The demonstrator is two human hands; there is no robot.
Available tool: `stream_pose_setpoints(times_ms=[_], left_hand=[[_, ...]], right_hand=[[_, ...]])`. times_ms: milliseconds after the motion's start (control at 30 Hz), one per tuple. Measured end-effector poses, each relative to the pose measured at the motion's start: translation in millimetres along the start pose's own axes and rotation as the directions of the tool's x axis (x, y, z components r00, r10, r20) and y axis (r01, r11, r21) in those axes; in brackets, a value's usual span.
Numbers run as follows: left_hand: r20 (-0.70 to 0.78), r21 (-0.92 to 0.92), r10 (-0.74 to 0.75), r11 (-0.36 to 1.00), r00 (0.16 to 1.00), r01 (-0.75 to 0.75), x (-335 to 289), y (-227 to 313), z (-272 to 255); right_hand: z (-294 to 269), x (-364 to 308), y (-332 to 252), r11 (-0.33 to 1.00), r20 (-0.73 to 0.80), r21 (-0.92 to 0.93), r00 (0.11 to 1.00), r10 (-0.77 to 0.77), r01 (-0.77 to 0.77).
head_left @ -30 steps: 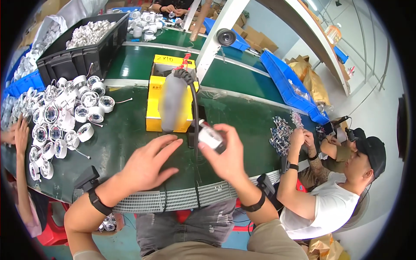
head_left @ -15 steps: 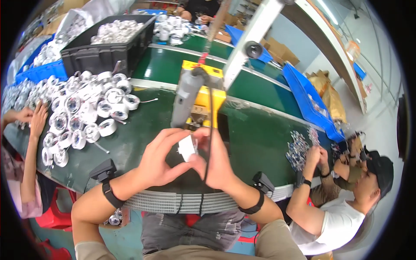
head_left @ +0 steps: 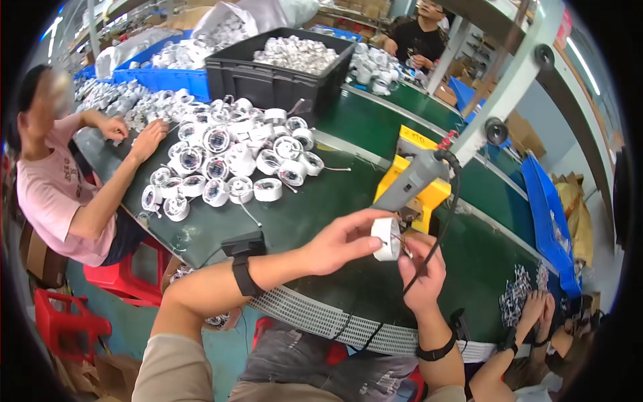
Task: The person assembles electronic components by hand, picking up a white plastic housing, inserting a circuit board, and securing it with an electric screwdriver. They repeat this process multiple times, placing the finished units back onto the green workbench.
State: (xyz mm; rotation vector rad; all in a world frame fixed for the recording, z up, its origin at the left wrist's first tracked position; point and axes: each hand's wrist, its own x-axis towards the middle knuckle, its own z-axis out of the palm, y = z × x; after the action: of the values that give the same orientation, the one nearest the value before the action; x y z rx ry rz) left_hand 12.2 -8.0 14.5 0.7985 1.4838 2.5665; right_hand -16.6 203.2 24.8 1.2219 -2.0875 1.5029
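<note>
Above the near part of the green table, a white round lamp-like housing (head_left: 386, 239) is held on its side. My left hand (head_left: 345, 242) is closed on its rim, with thumb and fingers on opposite edges. My right hand (head_left: 423, 271) is at the housing's open side, its fingers pinched on thin wires (head_left: 406, 246) that come out of it. Whatever else the right fingertips hold is too small to tell. Just beyond my hands, a grey electric screwdriver (head_left: 412, 182) tilts over a yellow stand (head_left: 434, 195); its dark cable hangs in front of my right hand.
Many similar white housings (head_left: 216, 167) are piled at the left. Behind them stand a black crate (head_left: 268, 84) of small white parts and a blue bin (head_left: 187, 82). Co-workers sit left, right and across. A long blue tray (head_left: 546, 218) lies at the right, near small wired parts (head_left: 516, 295).
The view has swung left, bringing the left co-worker in. The white piece in my hands has turned, now showing its round side and wires. My right hand has shifted to the wires.
</note>
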Motion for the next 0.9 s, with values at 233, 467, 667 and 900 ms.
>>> stream_pose_setpoints(times_ms=[233, 467, 667, 900], left_hand=[[-0.025, -0.151, -0.059, 0.987, 0.998, 0.055, 0, 10, -2], [-0.035, 0.061, -0.032, 0.998, 0.999, 0.034, 3, 8, 3], [-0.048, 0.191, 0.098, 0.978, 0.994, -0.087, -8, 6, 8], [-0.041, 0.296, -0.009, 0.955, 0.999, 0.021, -8, -3, 22]], right_hand=[[-2, 4, -7, 1.000, -0.063, 0.004, 0.998, 0.004, -0.004], [1, 0, -7, 0.861, -0.047, 0.388, 0.926, 0.376, -0.329], [5, 1, -8, 0.888, -0.024, 0.391, 0.962, 0.273, -0.243], [1, -11, -5, 0.966, -0.015, 0.218, 0.990, 0.143, -0.137]])
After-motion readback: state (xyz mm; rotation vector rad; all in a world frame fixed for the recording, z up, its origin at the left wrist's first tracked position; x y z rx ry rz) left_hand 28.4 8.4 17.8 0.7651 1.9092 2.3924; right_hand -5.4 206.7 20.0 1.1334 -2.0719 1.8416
